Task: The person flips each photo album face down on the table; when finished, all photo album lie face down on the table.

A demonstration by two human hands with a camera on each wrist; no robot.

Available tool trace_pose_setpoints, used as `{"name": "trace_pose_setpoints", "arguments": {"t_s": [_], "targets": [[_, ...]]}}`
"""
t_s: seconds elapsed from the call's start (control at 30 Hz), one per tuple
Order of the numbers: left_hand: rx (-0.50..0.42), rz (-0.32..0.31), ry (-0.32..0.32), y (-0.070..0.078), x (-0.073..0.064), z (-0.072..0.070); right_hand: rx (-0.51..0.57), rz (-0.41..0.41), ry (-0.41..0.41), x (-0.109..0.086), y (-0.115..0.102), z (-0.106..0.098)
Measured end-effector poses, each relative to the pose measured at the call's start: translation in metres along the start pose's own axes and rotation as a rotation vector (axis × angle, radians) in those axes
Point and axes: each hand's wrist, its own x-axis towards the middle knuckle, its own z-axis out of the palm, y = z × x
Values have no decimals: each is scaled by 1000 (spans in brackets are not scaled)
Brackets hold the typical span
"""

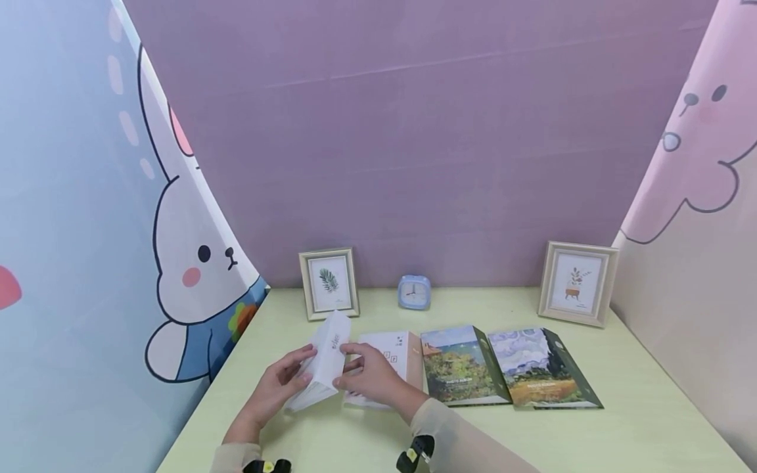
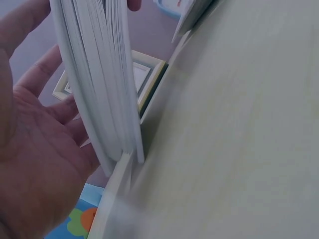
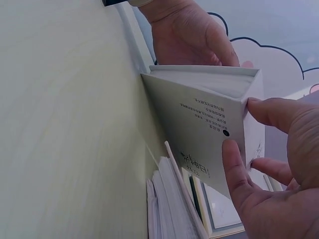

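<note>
A thick white album (image 1: pixel 324 361) stands tilted over the table at the left end of a row of albums, its narrow spine turned upward. My left hand (image 1: pixel 271 387) grips its left side, thumb toward me and fingers spread behind the cover. On the other side, my right hand (image 1: pixel 378 376) pinches the album near the spine with thumb and fingertips. Dark lettering marks the cover (image 3: pixel 194 124) in the right wrist view. The page edges (image 2: pixel 102 74) face the left wrist camera, between the two covers.
Right of my hands lie a pale pink-and-white album (image 1: pixel 387 348), a garden-picture album (image 1: pixel 458 368) and a landscape-picture album (image 1: pixel 541 371). Behind them stand a leaf-print frame (image 1: pixel 329 282), a small blue clock (image 1: pixel 414 292) and a potted-plant frame (image 1: pixel 577 284). Printed curtains flank the table.
</note>
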Motion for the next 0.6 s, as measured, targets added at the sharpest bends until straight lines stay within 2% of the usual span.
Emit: {"name": "trace_pose_setpoints", "arguments": {"t_s": [0.17, 0.3, 0.6], "targets": [[30, 10, 7, -2, 0, -1, -10, -12, 16, 2, 2, 3], [68, -5, 25, -4, 1, -1, -29, -8, 26, 3, 6, 4], [171, -25, 44, -7, 0, -2, -119, -12, -7, 4, 15, 7]]}}
